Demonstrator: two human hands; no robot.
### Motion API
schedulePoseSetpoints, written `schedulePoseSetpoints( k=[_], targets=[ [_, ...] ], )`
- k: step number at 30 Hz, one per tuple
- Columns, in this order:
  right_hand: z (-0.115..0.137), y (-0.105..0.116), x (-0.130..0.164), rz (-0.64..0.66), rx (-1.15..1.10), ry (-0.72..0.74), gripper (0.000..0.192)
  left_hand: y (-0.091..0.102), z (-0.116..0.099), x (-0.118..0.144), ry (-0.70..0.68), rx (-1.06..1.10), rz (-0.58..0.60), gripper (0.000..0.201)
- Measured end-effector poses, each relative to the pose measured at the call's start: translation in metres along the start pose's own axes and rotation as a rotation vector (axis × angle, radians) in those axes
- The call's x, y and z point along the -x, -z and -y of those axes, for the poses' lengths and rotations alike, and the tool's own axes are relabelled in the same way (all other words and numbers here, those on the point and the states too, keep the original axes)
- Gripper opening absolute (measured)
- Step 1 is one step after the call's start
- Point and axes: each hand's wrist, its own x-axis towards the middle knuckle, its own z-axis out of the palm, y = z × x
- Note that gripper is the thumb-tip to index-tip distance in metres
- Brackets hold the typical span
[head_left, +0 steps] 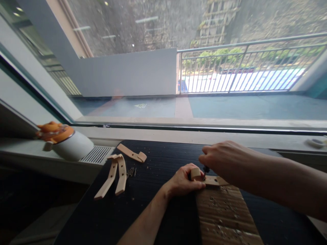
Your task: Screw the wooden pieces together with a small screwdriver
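Note:
My left hand grips the curled end of a light wooden hook, pressing it down on a worn cardboard sheet. The hook has a dark hole along its strip. Above it, my right hand is closed around a small hand tool with a dark shaft, held nearly upright. The tool's tip meets the wood beside my left fingers, and its handle is hidden in my fist. Similar wooden pieces lie to the left: one flat piece and two standing on edge, all with drilled holes.
Several small thin metal pieces, perhaps screws or bits, lie beside the wooden pieces on the black table. Wood crumbs are scattered about. A white jar with an orange lid stands on the sill at left. The window rises behind the table.

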Motion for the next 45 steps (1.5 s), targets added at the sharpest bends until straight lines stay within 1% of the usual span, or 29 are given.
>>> schedulePoseSetpoints(
  k=[3, 8, 12, 15, 18, 21, 25, 33, 38, 43, 45],
  targets=[
    [-0.0012, -0.0027, 0.0005, -0.026, -0.007, -0.008, 0.022, 0.0007, 0.0031, -0.0007, 0.003, 0.006, 0.008, 0.022],
    [-0.0024, -0.0046, 0.0022, -0.036, 0.001, -0.039, 0.023, 0.0014, 0.0104, -0.0016, 0.008, 0.014, 0.021, 0.027],
    [-0.0041, -0.0057, 0.0034, -0.057, 0.015, -0.059, 0.018, 0.0021, 0.0082, -0.0019, -0.023, -0.022, 0.017, 0.027],
    [-0.0050, -0.0058, 0.0053, -0.086, -0.003, -0.003, 0.026, 0.0025, 0.0052, -0.0013, -0.013, -0.046, 0.007, 0.025],
    [-0.0028, -0.0042, 0.0054, -0.058, -0.036, 0.052, 0.026, 0.0029, 0.0055, -0.0008, 0.013, -0.052, 0.008, 0.022],
    [0.0003, -0.0031, 0.0038, -0.027, -0.045, 0.050, 0.023, 0.0034, 0.0074, -0.0006, 0.026, -0.048, 0.009, 0.021],
    [0.0005, -0.0051, 0.0030, -0.048, -0.045, 0.043, 0.025, 0.0034, 0.0070, -0.0005, 0.042, -0.051, 0.004, 0.023],
    [-0.0045, -0.0058, 0.0026, -0.021, -0.010, -0.041, 0.020, 0.0023, 0.0090, -0.0019, -0.031, -0.020, 0.018, 0.026],
    [-0.0038, -0.0034, 0.0069, -0.022, 0.011, -0.059, 0.018, 0.0023, 0.0072, -0.0022, -0.033, -0.041, 0.014, 0.025],
    [-0.0070, -0.0072, 0.0085, -0.074, 0.004, 0.020, 0.028, 0.0020, 0.0038, -0.0005, -0.015, -0.016, 0.014, 0.023],
    [-0.0070, -0.0083, 0.0073, -0.072, -0.006, 0.034, 0.027, 0.0016, 0.0033, 0.0001, 0.000, -0.002, 0.012, 0.023]
  ],
)
